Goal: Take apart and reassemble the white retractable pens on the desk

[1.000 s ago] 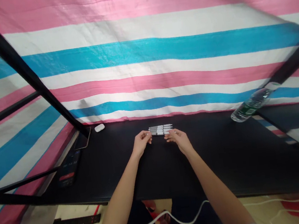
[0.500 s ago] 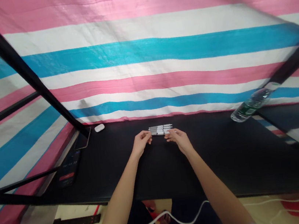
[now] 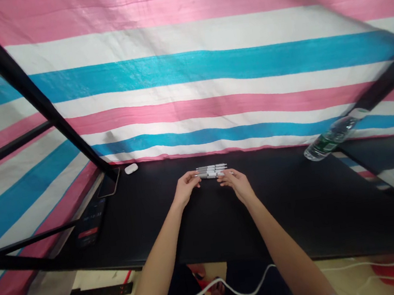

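A short row of white-and-grey pens (image 3: 212,169) lies side by side on the black table (image 3: 285,203), near its far edge. My left hand (image 3: 186,189) pinches the left end of the nearest pen (image 3: 208,175). My right hand (image 3: 237,184) pinches the right end of that same pen. Both hands have their fingers curled together around it, just in front of the other pens.
A white earbud case (image 3: 131,168) and a dark phone (image 3: 109,184) lie at the table's far left, a second dark device (image 3: 90,222) nearer. A plastic water bottle (image 3: 331,138) leans at the far right. Black frame poles and a striped tarp enclose the table. White cables hang below.
Almost nothing has moved. My right fingertips have shifted very slightly on the pen's right end; both hands stay on the nearest pen.
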A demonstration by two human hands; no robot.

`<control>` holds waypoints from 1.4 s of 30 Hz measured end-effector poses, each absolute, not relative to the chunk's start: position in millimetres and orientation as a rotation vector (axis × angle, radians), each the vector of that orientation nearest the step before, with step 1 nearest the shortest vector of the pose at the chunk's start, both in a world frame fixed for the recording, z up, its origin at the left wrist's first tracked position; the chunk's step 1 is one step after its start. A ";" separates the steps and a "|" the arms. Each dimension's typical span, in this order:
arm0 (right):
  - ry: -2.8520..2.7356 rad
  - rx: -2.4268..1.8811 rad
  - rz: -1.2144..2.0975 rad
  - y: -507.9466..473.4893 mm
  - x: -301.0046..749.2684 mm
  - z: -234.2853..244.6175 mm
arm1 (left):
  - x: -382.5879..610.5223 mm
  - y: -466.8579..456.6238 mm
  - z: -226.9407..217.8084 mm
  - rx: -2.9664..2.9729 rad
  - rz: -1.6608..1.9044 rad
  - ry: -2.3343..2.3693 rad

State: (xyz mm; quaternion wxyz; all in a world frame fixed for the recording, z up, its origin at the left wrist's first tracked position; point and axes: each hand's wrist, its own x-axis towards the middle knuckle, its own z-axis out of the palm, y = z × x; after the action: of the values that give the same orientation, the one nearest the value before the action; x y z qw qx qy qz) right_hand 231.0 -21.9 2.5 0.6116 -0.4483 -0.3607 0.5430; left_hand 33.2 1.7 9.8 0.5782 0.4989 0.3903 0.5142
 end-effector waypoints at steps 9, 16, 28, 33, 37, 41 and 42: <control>-0.861 -1.043 1.263 -22.0 231.8 2.1 | 34.0 1.8 8.6 1.152 1.193 1.023; -0.838 -1.039 1.260 -22.3 232.1 2.9 | 33.7 2.3 8.6 1.129 1.191 0.923; -0.830 -1.059 1.258 -22.6 230.5 4.9 | 33.8 2.1 8.2 1.093 1.186 0.907; -0.856 -1.056 1.264 -23.2 230.9 4.8 | 33.6 3.5 4.7 1.083 1.150 0.965; -0.847 -1.056 1.256 -23.0 231.3 3.6 | 32.6 3.9 4.6 1.136 1.189 0.887; -0.848 -1.053 1.262 -23.0 231.2 3.6 | 33.3 2.7 6.7 1.093 1.186 0.930; -0.851 -1.055 1.262 -22.9 231.1 3.6 | 33.4 2.4 7.0 1.087 1.173 0.958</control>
State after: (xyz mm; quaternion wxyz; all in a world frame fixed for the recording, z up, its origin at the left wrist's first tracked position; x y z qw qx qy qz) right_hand 231.1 -22.9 3.6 0.6009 -0.4555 -0.3671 0.5447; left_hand 33.4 2.4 7.0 0.5961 0.4683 0.4127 0.5051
